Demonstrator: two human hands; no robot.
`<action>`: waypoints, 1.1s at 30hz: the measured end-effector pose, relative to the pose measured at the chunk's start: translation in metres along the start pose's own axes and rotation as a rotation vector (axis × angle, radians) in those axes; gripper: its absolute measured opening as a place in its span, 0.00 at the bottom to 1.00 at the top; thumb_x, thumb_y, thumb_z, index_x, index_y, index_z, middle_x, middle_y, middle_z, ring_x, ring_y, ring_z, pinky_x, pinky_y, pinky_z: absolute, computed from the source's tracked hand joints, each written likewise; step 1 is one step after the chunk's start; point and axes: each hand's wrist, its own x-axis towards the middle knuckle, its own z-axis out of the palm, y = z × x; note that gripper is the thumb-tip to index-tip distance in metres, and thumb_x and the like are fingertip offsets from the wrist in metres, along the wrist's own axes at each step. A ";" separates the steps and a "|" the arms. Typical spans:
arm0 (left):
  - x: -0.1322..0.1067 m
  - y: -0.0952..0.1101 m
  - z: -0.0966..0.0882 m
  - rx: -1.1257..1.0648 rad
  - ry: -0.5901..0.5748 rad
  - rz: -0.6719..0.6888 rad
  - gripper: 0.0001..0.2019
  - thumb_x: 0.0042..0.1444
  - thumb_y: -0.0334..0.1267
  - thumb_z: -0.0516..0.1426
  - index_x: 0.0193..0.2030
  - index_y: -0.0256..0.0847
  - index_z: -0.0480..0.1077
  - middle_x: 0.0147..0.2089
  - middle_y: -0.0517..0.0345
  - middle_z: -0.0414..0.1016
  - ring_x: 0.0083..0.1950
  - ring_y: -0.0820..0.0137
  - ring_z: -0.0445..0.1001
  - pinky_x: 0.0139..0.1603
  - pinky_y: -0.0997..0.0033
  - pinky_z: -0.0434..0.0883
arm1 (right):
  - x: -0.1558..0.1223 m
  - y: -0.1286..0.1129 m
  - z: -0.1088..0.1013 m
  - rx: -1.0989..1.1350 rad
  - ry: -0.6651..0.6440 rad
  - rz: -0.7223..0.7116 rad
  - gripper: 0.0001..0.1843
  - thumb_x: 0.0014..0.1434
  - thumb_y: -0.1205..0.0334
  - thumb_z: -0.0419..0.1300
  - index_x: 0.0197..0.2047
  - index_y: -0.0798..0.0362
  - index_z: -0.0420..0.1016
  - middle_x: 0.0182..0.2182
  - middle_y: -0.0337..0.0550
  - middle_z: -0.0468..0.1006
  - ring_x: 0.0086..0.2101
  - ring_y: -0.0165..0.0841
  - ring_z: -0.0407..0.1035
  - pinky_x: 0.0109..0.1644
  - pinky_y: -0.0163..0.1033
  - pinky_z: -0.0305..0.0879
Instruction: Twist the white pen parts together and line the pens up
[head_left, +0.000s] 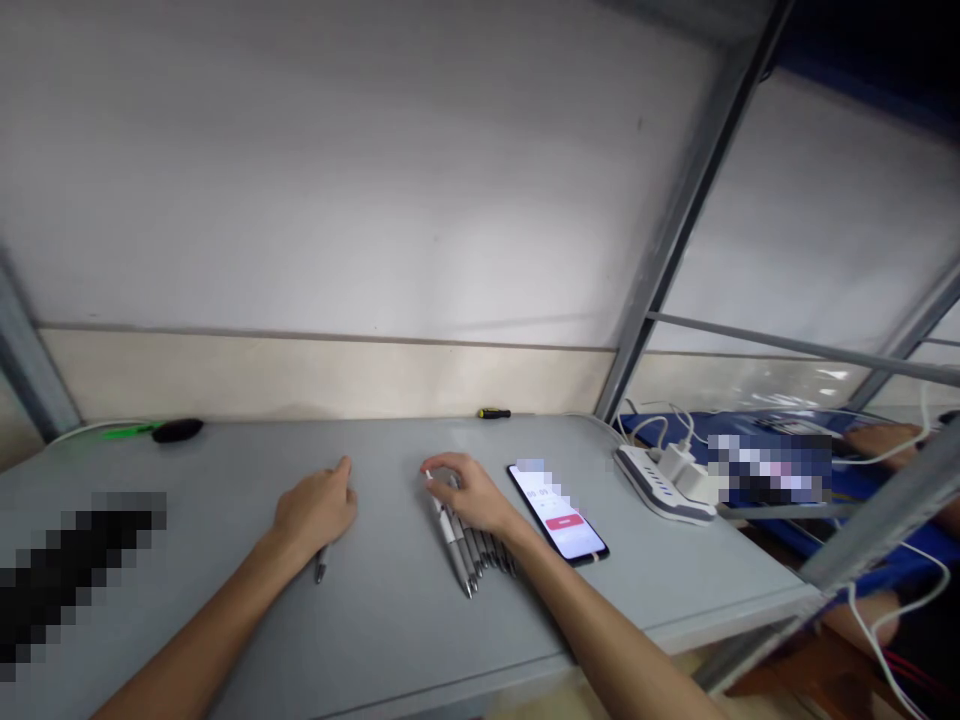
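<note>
Left hand (316,508) is curled over a loose pen (322,566), tip end poking out. Right hand (463,490) has thumb and finger at the top of the leftmost pen (453,546) in a bunch of pens (481,549). Lit-up phone (559,515) just beside, power strip (660,485) further right, same grey surface (390,630).

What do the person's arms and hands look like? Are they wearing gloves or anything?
No gloves! The left hand and right hand are both bare. The left forearm and right forearm look slim, with no sleeve, watch or bracelet showing. I can't spot any rings, but some fingers are hidden. No markings can be made out either.
</note>
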 end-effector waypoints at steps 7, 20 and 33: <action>-0.001 0.000 -0.001 -0.004 0.001 -0.002 0.14 0.57 0.37 0.46 0.48 0.41 0.66 0.45 0.43 0.77 0.43 0.53 0.76 0.34 0.60 0.68 | -0.002 0.010 0.002 -0.390 -0.075 -0.032 0.12 0.55 0.55 0.61 0.42 0.48 0.79 0.52 0.48 0.73 0.57 0.44 0.56 0.59 0.52 0.41; -0.002 0.003 -0.004 0.016 -0.017 -0.006 0.14 0.57 0.36 0.45 0.48 0.42 0.65 0.46 0.46 0.77 0.45 0.54 0.76 0.35 0.60 0.68 | -0.001 0.009 -0.004 -0.355 -0.081 0.020 0.14 0.53 0.54 0.63 0.43 0.46 0.79 0.52 0.46 0.72 0.55 0.43 0.58 0.56 0.50 0.45; -0.010 0.027 -0.007 -0.585 0.132 0.532 0.18 0.65 0.43 0.44 0.56 0.45 0.68 0.49 0.53 0.75 0.46 0.67 0.72 0.49 0.68 0.68 | -0.003 -0.005 -0.010 -0.139 0.124 -0.128 0.18 0.57 0.59 0.60 0.52 0.49 0.73 0.48 0.46 0.76 0.52 0.39 0.64 0.56 0.44 0.55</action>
